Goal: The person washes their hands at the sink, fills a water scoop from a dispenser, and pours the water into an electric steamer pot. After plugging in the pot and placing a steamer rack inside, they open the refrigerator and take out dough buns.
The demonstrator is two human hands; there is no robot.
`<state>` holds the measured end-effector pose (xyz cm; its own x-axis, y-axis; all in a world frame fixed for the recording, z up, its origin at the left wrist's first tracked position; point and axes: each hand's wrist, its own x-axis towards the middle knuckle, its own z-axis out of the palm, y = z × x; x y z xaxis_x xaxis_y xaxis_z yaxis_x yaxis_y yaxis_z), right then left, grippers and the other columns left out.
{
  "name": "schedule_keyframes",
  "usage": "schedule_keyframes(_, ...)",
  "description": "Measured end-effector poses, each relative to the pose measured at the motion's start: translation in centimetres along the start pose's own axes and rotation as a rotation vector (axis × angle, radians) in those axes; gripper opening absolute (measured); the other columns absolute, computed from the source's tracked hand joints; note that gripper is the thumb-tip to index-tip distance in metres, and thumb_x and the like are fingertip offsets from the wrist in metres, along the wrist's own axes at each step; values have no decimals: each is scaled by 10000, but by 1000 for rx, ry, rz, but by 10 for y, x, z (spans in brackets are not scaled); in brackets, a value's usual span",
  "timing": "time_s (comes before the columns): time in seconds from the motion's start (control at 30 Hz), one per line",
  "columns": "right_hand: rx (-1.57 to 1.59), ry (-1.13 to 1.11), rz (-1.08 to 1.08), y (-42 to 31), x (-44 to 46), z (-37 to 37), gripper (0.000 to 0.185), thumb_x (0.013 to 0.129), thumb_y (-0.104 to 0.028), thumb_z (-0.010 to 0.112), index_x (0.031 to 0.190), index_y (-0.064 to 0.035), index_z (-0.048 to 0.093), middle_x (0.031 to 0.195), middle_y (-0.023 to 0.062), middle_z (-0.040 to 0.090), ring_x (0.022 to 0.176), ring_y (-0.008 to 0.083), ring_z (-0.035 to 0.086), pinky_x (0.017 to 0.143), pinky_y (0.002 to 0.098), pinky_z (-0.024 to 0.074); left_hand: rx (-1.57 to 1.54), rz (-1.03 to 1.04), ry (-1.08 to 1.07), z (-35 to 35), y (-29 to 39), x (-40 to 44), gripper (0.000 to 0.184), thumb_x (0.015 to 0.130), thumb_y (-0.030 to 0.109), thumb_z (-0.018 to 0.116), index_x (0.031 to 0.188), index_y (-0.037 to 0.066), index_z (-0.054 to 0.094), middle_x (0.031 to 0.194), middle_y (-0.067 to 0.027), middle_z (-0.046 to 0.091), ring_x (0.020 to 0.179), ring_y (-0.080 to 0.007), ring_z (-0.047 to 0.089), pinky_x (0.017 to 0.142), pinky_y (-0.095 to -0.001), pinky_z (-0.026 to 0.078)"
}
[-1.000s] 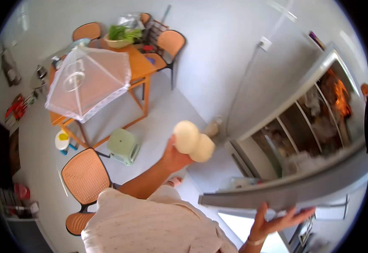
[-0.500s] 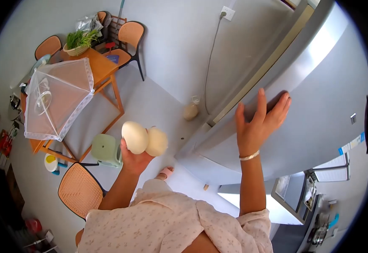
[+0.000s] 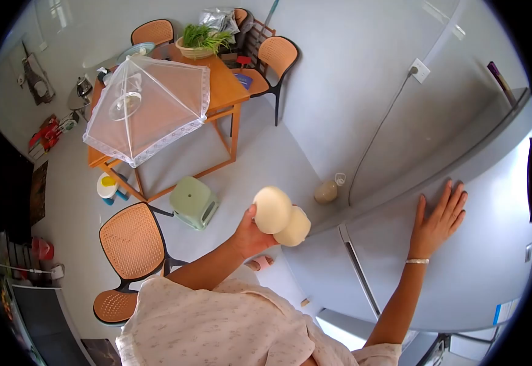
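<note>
My left hand (image 3: 255,233) is closed around two smooth, pale cream steamed buns. The front bun (image 3: 272,210) is oval and overlaps the other bun (image 3: 294,227), which sits lower and to the right. My right hand (image 3: 438,221) wears a bracelet on its wrist and lies flat on the grey refrigerator door (image 3: 485,250), fingers stretched out and holding nothing. The upper door appears closed against the refrigerator body. A vertical handle recess (image 3: 358,268) shows below and left of that hand.
A wooden table (image 3: 226,85) carries a mesh food cover (image 3: 162,110) and a basket of greens (image 3: 196,47). A green stool (image 3: 194,198) and a woven-back chair (image 3: 133,238) stand on the floor at left. By the wall are a jug-like container (image 3: 326,191) and a power cord (image 3: 380,134).
The refrigerator door, ajar before, has swung closed with my right hand on it. My view has turned left, and the left hand still holds both buns.
</note>
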<state>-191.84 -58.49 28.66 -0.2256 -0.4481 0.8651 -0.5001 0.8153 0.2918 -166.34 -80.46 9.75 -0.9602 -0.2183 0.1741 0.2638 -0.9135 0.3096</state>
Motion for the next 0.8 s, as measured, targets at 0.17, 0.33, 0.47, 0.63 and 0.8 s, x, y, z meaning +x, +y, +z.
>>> schedule_keyframes(0.17, -45, 4, -7, 5, -5, 3, 620, 892, -316, 612, 1439, -129, 386, 1526, 66, 316, 1412, 264, 277, 1119, 434, 203, -107, -93, 27, 1, -18, 9, 802, 772, 623, 634, 1394, 189, 375, 1438, -67, 404, 1328, -298, 375, 1042, -547, 351)
schedule_keyframes(0.33, 335, -170, -14, 1, -27, -56, 665, 750, -116, 734, 1360, -73, 472, 1416, 124, 448, 1328, 312, 381, 1078, 435, 280, -27, -203, -103, 23, -40, 16, 829, 806, 693, 524, 1414, 152, 366, 1450, -70, 391, 1324, -287, 377, 1061, -515, 324)
schedule_keyframes(0.47, 682, -443, 196, -7, -125, -116, 634, 763, -196, 753, 1320, -47, 491, 1342, 143, 512, 1253, 335, 464, 1011, 424, 382, 63, -394, -206, 34, -77, 20, 813, 819, 694, 503, 1407, 147, 377, 1458, -96, 374, 1326, -289, 373, 1055, -513, 330)
schedule_keyframes(0.63, 895, -713, 709, -14, -240, -240, 789, 783, -334, 751, 1420, -70, 368, 1438, 178, 399, 1318, 349, 386, 1078, 406, 332, 152, -604, -305, 58, -144, -1, 848, 782, 763, 457, 1363, 146, 449, 1510, -77, 287, 1395, -288, 250, 1089, -555, 251)
schedule_keyframes(0.8, 833, -694, 1118, -23, -288, -344, 888, 778, -344, 738, 1474, -105, 242, 1502, 194, 278, 1364, 358, 315, 1101, 409, 316, 133, -951, -529, 99, -220, -36, 737, 824, 713, 463, 1324, 172, 495, 1491, -61, 328, 1382, -251, 284, 1085, -506, 293)
